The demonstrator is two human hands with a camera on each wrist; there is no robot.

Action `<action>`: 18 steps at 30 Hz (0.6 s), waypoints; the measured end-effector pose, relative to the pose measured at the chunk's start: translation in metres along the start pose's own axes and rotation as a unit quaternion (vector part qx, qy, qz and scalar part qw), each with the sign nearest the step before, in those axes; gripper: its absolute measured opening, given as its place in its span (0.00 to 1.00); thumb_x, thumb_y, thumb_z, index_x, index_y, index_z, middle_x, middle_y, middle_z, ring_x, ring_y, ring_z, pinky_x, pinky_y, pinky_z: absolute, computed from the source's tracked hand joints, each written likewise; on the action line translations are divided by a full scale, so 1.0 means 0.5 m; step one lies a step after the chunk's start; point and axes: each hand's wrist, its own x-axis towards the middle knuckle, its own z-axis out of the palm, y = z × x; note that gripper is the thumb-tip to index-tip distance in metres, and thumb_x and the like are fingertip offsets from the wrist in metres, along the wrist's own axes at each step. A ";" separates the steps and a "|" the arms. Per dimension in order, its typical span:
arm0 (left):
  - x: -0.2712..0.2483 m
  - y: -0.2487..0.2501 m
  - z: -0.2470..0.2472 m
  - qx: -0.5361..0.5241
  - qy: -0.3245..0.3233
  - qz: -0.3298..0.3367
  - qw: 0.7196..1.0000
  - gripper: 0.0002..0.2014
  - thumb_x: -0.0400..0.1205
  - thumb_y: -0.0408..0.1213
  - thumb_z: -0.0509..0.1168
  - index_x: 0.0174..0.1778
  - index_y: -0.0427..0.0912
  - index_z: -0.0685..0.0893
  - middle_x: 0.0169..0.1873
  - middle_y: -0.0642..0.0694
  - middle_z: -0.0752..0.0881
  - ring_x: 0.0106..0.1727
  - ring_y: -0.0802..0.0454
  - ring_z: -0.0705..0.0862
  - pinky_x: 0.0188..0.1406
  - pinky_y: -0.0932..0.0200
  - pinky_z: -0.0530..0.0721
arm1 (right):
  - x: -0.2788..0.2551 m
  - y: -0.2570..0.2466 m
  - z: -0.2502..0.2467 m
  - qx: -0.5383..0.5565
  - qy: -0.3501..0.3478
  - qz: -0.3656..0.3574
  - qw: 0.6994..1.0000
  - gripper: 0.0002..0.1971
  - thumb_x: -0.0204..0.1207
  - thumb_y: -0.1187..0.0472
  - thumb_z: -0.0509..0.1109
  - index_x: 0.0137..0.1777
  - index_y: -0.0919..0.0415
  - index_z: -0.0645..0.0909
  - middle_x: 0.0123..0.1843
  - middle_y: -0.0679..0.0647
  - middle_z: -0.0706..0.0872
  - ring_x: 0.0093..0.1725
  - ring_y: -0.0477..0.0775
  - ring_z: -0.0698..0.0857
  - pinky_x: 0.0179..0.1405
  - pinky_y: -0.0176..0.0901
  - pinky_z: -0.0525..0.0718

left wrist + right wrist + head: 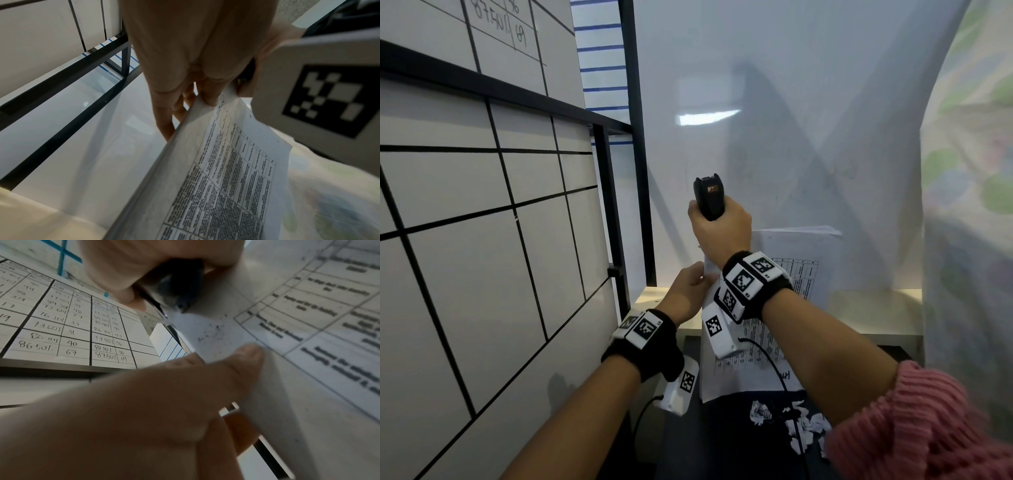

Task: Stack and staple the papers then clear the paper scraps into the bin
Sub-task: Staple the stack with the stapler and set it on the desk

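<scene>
Printed white papers point(784, 274), a thin stack of sheets with tables of black text, are held up in the air above the near edge of a dark surface point(722, 442). The left hand point(688, 291) pinches their left edge, thumb in front and fingers behind. The right hand point(719, 229) is wrapped around a black handheld stapler point(709, 198) closed over their top left corner. The sheets look light, floppy and easy to crease, so gripping close to the stapled corner seems safest. Torn white paper scraps point(791, 421) lie on the surface, near and right. A whiteboard with a black grid point(482, 240) stands to the left, a pale wall point(791, 102) beyond.
</scene>
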 end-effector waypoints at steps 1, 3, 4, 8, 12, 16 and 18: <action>-0.003 0.003 -0.001 -0.002 -0.004 0.009 1.000 0.12 0.84 0.35 0.57 0.43 0.30 0.80 0.37 0.42 0.83 0.39 0.49 0.79 0.44 0.48 0.78 | 0.002 0.000 0.001 0.004 0.004 0.008 1.000 0.17 0.72 0.56 0.69 0.25 0.49 0.67 0.22 0.46 0.73 0.25 0.51 0.76 0.33 0.45 0.82; -0.008 0.008 -0.003 -0.002 -0.007 0.013 1.000 0.22 0.77 0.42 0.57 0.53 0.25 0.80 0.46 0.36 0.85 0.48 0.48 0.81 0.55 0.37 0.81 | 0.006 0.001 0.003 0.001 0.012 0.018 1.000 0.16 0.71 0.59 0.68 0.25 0.50 0.67 0.22 0.47 0.72 0.24 0.49 0.74 0.30 0.41 0.78; -0.009 0.007 -0.004 -0.005 -0.006 0.009 1.000 0.26 0.75 0.44 0.56 0.57 0.23 0.79 0.49 0.33 0.85 0.50 0.48 0.80 0.59 0.35 0.80 | 0.007 0.001 0.005 -0.002 0.011 0.023 1.000 0.16 0.70 0.59 0.68 0.25 0.50 0.67 0.21 0.47 0.72 0.24 0.50 0.74 0.30 0.42 0.78; -0.003 0.007 -0.001 -0.003 -0.002 -0.003 1.000 0.19 0.84 0.37 0.58 0.61 0.24 0.79 0.57 0.29 0.85 0.53 0.43 0.84 0.62 0.37 0.80 | 0.010 -0.001 -0.004 0.008 -0.016 0.028 0.999 0.14 0.71 0.57 0.69 0.27 0.50 0.70 0.24 0.48 0.76 0.27 0.54 0.80 0.30 0.45 0.86; 0.005 0.001 0.006 -0.042 0.012 -0.029 0.999 0.15 0.87 0.32 0.55 0.65 0.30 0.80 0.55 0.38 0.85 0.52 0.46 0.84 0.59 0.43 0.83 | 0.026 -0.014 -0.051 0.141 0.028 0.069 0.987 0.10 0.75 0.56 0.70 0.35 0.49 0.73 0.32 0.50 0.80 0.32 0.48 0.81 0.33 0.35 0.79; 0.009 -0.006 0.007 -0.066 0.019 -0.026 0.997 0.10 0.86 0.35 0.56 0.54 0.40 0.83 0.57 0.36 0.85 0.56 0.44 0.83 0.64 0.40 0.82 | 0.044 -0.026 -0.161 0.265 0.087 0.090 0.956 0.05 0.76 0.53 0.65 0.42 0.52 0.74 0.35 0.52 0.79 0.33 0.50 0.80 0.35 0.38 0.81; 0.011 -0.009 0.011 -0.068 0.027 -0.029 0.997 0.10 0.86 0.36 0.57 0.45 0.50 0.83 0.54 0.40 0.85 0.56 0.43 0.84 0.65 0.39 0.81 | 0.030 -0.015 -0.238 0.242 0.064 0.061 0.966 0.05 0.72 0.52 0.62 0.44 0.52 0.73 0.37 0.54 0.78 0.34 0.49 0.80 0.32 0.34 0.82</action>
